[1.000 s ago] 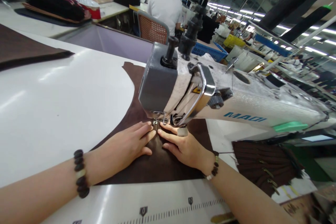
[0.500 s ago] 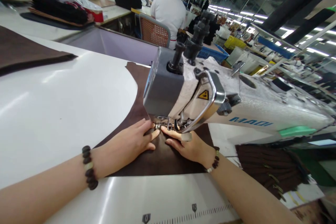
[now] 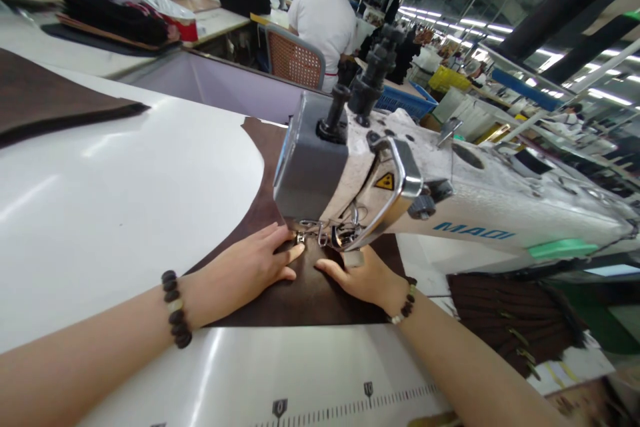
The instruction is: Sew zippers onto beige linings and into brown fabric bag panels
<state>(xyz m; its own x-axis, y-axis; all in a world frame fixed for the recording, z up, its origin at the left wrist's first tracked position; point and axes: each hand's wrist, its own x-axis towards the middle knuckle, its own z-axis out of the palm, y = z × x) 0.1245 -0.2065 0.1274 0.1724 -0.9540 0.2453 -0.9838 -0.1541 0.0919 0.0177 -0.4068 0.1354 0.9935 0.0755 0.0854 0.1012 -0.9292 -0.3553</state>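
A dark brown piece of fabric lies on the white table beneath the head of a sewing machine. My left hand rests flat on the fabric just left of the presser foot, its fingers stretched out and the fingertips close to the foot. To the right of the foot, my right hand also presses on the fabric, thumb apart and pointing left. A pale band circles one of its fingers. The other fingertips of that hand are partly hidden by the machine's needle-area parts.
Another brown fabric piece lies at the left. Stacked brown pieces with metal zipper pulls sit at the right, below the machine arm. A printed ruler runs along the near edge. Ahead, a person in white sits on a chair.
The fabric has shifted slightly away from me under the machine. My right index finger, earlier stretched toward the presser foot, has drawn back from it. My left hand keeps nearly the same place.
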